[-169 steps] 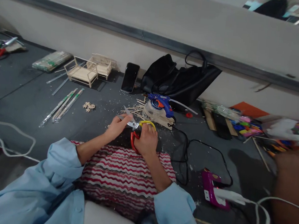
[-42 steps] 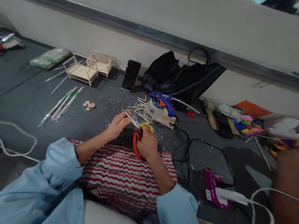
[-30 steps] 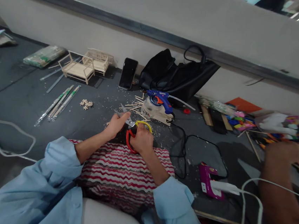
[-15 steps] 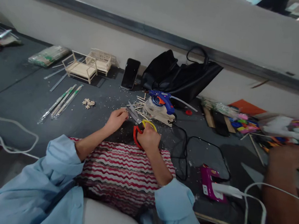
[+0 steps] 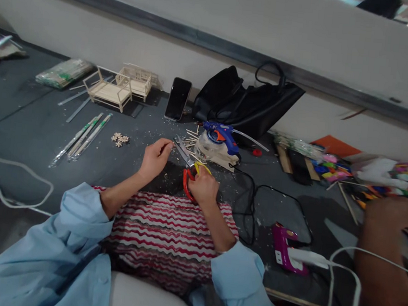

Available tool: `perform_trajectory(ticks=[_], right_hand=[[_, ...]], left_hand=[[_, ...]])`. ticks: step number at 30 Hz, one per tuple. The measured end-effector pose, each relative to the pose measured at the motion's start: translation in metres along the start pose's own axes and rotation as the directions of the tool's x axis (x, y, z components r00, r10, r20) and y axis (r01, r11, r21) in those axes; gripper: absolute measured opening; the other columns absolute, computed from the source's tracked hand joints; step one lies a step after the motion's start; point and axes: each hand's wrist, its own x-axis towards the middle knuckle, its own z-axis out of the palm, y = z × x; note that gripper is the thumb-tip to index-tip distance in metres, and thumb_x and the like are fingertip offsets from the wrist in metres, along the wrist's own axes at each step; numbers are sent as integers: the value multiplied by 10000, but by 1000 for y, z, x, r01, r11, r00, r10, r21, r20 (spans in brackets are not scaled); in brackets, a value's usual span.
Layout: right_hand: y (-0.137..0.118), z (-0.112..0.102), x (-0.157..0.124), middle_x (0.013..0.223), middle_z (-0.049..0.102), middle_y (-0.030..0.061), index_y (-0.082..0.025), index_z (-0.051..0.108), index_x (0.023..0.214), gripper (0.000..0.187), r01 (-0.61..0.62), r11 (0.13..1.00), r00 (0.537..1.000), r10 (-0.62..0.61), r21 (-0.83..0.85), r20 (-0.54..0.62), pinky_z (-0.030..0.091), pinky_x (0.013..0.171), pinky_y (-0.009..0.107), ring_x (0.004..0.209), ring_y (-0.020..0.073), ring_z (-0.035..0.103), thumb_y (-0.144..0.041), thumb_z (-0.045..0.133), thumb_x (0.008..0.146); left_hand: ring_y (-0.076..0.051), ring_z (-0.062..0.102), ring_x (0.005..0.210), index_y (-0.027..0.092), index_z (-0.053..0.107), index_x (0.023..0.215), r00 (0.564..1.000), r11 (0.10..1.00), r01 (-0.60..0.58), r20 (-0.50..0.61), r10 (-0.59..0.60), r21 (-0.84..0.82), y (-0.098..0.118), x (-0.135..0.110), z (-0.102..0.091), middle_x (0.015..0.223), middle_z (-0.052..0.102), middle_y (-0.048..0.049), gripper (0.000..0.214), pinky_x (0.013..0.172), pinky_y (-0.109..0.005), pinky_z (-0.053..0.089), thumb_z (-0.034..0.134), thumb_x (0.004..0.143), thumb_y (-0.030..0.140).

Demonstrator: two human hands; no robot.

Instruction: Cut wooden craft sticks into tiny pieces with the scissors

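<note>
At the table (image 5: 30, 122) edge, my right hand (image 5: 204, 190) clamps the scissors (image 5: 186, 156), mid-trimming. My left hand (image 5: 155, 159) is pinched, contents unclear; the next cut needs careful aligning.

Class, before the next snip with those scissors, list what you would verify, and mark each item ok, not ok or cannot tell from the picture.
1. Right hand grips the scissors by their handles: ok.
2. Left hand clear of the blades: not ok, its fingertips are pinched right beside them.
3. A stick held in the left hand: cannot tell, too small to see.
4. Glue gun parked on its stand, beyond the blades: ok.
5. Black cord away from the blades: ok, it lies on the table to the right.
6. Other person's hand well away: ok, at the far right.
</note>
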Motion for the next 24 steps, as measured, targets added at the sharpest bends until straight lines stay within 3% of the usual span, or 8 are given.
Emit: perform_trajectory(ticks=[5,9,13,15,22,24], right_hand=[[-1,-2,-1,913,706,62,-194,617,1022,324,25,998,1000,-25,57,-10,423,678,272,835,199,651,-455,519,857],[0,-2,2,893,699,60,-194,619,1015,304,12,999,1000,-12,50,2,420,672,273,815,197,646,-433,525,852],[4,0,6,902,702,64,-189,622,1021,262,-5,999,1000,6,54,-12,403,658,267,800,194,644,-351,526,840],[6,1,7,855,698,60,-181,625,1009,256,-14,998,999,16,63,-33,393,649,264,773,191,640,-336,527,831],[11,3,8,821,690,62,-180,639,975,239,-16,993,997,24,114,-69,378,646,257,744,183,627,-321,520,824],[12,4,8,830,691,67,-178,636,966,239,-6,991,996,18,133,-85,385,658,259,753,186,627,-330,509,832]], left_hand=[[-143,526,782,192,563,1104,962,979,-190,-187,199,68,-4,1,-3,873,545,-31,245,730,-265,434,438,908,271],[-195,511,951,188,523,1173,925,943,-284,-210,317,174,-10,7,-4,1048,523,-79,344,820,-336,441,529,834,245],[-179,514,802,190,580,940,954,945,-226,-144,264,238,-14,12,-6,768,548,-17,129,841,-345,387,503,875,271],[-163,505,731,190,572,869,966,958,-188,-136,221,216,-15,13,-7,711,537,-6,134,795,-319,375,471,899,272],[-134,485,684,193,556,1015,983,999,-38,-178,43,31,-16,11,-8,773,552,-11,207,694,-254,377,398,941,305],[-133,494,717,198,554,1039,981,997,43,-186,-53,-58,-18,13,-8,815,556,-16,218,701,-241,386,407,933,321]])
